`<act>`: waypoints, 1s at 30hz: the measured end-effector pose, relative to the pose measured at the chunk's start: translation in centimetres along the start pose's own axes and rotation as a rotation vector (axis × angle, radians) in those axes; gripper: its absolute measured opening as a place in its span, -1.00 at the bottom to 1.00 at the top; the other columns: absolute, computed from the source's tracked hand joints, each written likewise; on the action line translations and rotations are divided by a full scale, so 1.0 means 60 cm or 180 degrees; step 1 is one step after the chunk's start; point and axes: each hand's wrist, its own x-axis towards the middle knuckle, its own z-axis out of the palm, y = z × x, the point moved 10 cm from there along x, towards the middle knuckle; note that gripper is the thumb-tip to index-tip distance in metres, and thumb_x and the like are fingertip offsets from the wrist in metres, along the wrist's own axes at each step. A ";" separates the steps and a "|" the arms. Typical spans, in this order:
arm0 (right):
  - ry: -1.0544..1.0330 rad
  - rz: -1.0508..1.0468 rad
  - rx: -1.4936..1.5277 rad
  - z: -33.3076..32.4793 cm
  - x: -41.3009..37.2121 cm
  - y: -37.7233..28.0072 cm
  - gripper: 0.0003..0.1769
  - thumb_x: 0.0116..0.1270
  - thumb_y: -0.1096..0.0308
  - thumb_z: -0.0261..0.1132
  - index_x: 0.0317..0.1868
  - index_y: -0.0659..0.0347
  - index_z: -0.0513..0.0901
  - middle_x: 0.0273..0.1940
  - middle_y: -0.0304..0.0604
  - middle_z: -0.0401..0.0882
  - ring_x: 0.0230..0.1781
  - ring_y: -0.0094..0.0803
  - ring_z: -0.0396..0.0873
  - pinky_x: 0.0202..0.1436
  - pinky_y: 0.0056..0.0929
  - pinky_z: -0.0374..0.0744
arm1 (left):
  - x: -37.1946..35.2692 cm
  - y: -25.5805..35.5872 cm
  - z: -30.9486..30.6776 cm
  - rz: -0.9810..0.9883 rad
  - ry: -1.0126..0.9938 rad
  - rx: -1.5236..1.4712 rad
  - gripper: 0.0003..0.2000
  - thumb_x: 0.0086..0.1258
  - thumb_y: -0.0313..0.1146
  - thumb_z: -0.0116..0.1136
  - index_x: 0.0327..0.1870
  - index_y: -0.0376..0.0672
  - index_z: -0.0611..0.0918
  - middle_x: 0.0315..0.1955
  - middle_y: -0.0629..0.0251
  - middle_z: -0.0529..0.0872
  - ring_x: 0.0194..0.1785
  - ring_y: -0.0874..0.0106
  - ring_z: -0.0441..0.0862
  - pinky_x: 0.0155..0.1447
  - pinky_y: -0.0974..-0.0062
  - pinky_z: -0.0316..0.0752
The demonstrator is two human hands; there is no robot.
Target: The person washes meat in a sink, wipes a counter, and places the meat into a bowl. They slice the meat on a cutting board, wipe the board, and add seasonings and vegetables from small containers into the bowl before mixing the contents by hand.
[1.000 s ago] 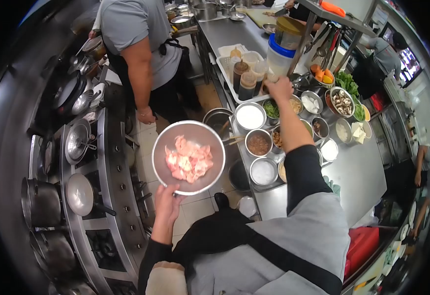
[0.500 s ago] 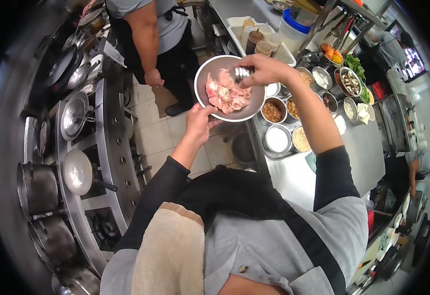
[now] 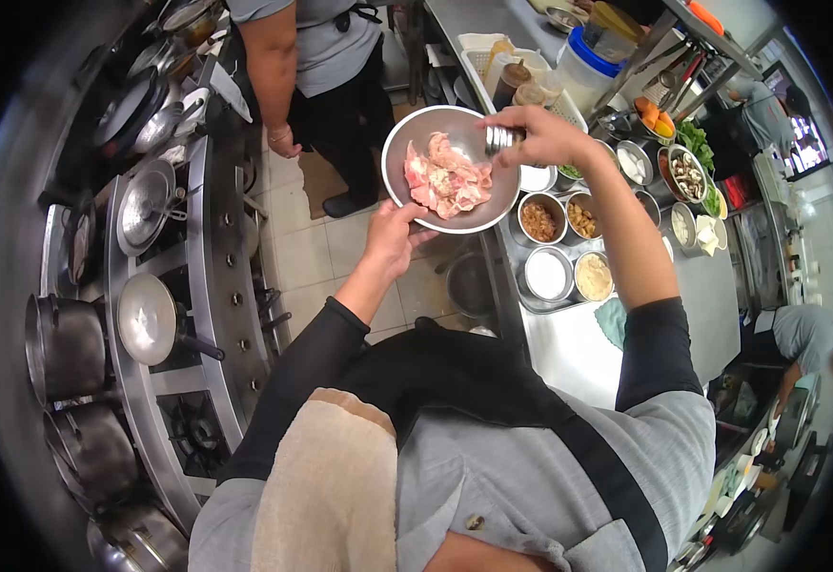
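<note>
Head view: right fingers (image 3: pixel 528 132) pinch shaker (image 3: pixel 500 140) above bowl (image 3: pixel 436 122).

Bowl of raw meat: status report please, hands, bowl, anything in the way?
Left hand holds the metal bowl by its near rim. Right hand tilts a small metal shaker over the raw meat. Nothing between shaker and meat.

A restaurant kitchen: long gas range (image 3: pixel 188 315) with pans, steel counter (image 3: pixel 702 305) of ingredient tubs.
</note>
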 end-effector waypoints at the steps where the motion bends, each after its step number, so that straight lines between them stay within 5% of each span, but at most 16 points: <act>1: -0.0044 0.0254 0.0302 0.003 -0.002 0.006 -0.28 0.05 0.24 0.51 0.31 0.11 0.61 0.06 -0.08 0.68 0.10 -0.31 0.60 0.22 -0.34 0.52 | 0.002 0.003 0.001 -0.0002 -0.0007 0.0009 -0.69 0.35 -0.50 0.16 0.10 -0.16 0.49 -0.05 0.28 0.66 -0.05 0.38 0.68 0.04 0.28 0.64; 3: -0.0077 -0.0199 -0.0375 0.031 0.010 -0.015 -0.26 0.07 0.21 0.51 0.32 0.15 0.60 0.09 -0.05 0.68 0.07 -0.33 0.61 0.18 -0.33 0.53 | 0.001 0.007 0.013 0.0033 -0.0074 -0.0012 -0.70 0.35 -0.50 0.16 0.09 -0.16 0.49 -0.05 0.27 0.67 -0.05 0.38 0.68 0.04 0.27 0.64; 6: 0.0124 0.0333 0.0599 0.020 0.032 0.007 -0.23 0.05 0.15 0.53 0.31 0.18 0.60 0.10 -0.03 0.68 0.07 -0.27 0.62 0.19 -0.32 0.54 | 0.004 0.006 0.025 0.0073 -0.0138 0.0015 -0.71 0.35 -0.51 0.15 0.08 -0.16 0.49 -0.05 0.27 0.67 -0.05 0.37 0.69 0.02 0.26 0.65; 11: -0.0042 -0.0296 -0.0811 0.029 0.031 -0.026 -0.13 0.04 0.13 0.59 0.39 0.15 0.53 0.10 0.02 0.68 0.07 -0.21 0.64 0.17 -0.30 0.56 | 0.004 -0.005 0.034 0.0068 -0.0138 -0.0003 -0.72 0.35 -0.52 0.14 0.07 -0.16 0.49 -0.06 0.24 0.68 -0.07 0.36 0.70 -0.01 0.26 0.67; 13: 0.0168 0.0332 -0.0339 -0.007 0.010 -0.015 -0.23 0.01 0.13 0.61 0.22 0.23 0.57 0.01 -0.03 0.67 0.01 -0.27 0.63 0.13 -0.35 0.56 | 0.000 0.003 0.036 0.0089 -0.0191 -0.0007 -0.72 0.35 -0.52 0.14 0.07 -0.17 0.48 -0.07 0.23 0.68 -0.08 0.36 0.69 -0.02 0.27 0.68; 15: 0.0154 0.0139 -0.0482 -0.010 0.005 -0.003 -0.32 0.01 0.16 0.61 0.13 0.20 0.58 -0.05 -0.07 0.65 0.00 -0.33 0.60 0.14 -0.39 0.55 | 0.011 0.005 0.029 0.0145 -0.0135 -0.0007 -0.71 0.35 -0.53 0.13 0.08 -0.18 0.49 -0.06 0.23 0.68 -0.08 0.35 0.71 0.00 0.26 0.68; 18: 0.0616 -0.0021 0.0201 -0.032 -0.009 0.021 -0.37 0.03 0.20 0.61 0.12 0.18 0.60 -0.08 -0.14 0.64 0.00 -0.39 0.57 0.12 -0.40 0.53 | 0.008 0.007 0.024 0.0172 -0.0053 0.0015 -0.71 0.35 -0.55 0.11 0.09 -0.20 0.49 -0.05 0.23 0.68 -0.07 0.35 0.72 0.01 0.25 0.69; 21: 0.0280 0.0004 -0.0248 -0.007 -0.015 0.023 -0.40 0.04 0.22 0.61 0.09 0.21 0.63 -0.10 -0.21 0.65 -0.02 -0.43 0.56 0.11 -0.42 0.53 | 0.004 -0.002 0.023 0.0135 -0.0007 -0.0042 -0.70 0.35 -0.56 0.10 0.10 -0.20 0.50 -0.06 0.24 0.68 -0.06 0.36 0.72 0.00 0.26 0.70; 22: 0.0742 0.0147 -0.0117 -0.032 -0.017 0.034 -0.41 0.03 0.20 0.63 0.07 0.22 0.66 -0.09 -0.22 0.68 -0.03 -0.45 0.57 0.09 -0.42 0.54 | 0.008 0.002 0.026 0.0147 -0.0054 -0.0046 -0.70 0.35 -0.56 0.10 0.10 -0.19 0.50 -0.05 0.24 0.68 -0.06 0.36 0.72 -0.01 0.26 0.70; 25: 0.0464 0.0049 -0.0190 -0.014 -0.003 0.033 -0.38 0.04 0.16 0.62 0.10 0.21 0.67 -0.08 -0.21 0.69 -0.06 -0.46 0.58 0.07 -0.42 0.54 | 0.006 -0.006 0.028 0.0063 -0.0094 0.0012 -0.69 0.35 -0.57 0.10 0.11 -0.19 0.50 -0.06 0.24 0.68 -0.05 0.36 0.72 -0.02 0.25 0.71; 26: 0.0911 -0.0012 0.0140 -0.028 0.002 0.045 -0.38 0.04 0.13 0.62 0.09 0.20 0.67 -0.11 -0.19 0.70 -0.10 -0.44 0.59 0.04 -0.42 0.55 | 0.008 -0.004 0.032 0.0061 -0.0144 0.0037 -0.69 0.35 -0.57 0.10 0.11 -0.19 0.50 -0.06 0.24 0.68 -0.05 0.36 0.72 -0.02 0.25 0.71; 30: 0.0937 -0.0175 -0.0020 -0.001 0.014 0.013 -0.38 0.03 0.12 0.63 0.07 0.22 0.68 -0.16 -0.15 0.71 -0.11 -0.37 0.63 0.06 -0.39 0.57 | -0.003 -0.024 0.045 -0.0026 -0.0229 0.0099 -0.69 0.33 -0.51 0.16 0.08 -0.13 0.49 -0.02 0.29 0.64 -0.03 0.41 0.65 0.01 0.26 0.64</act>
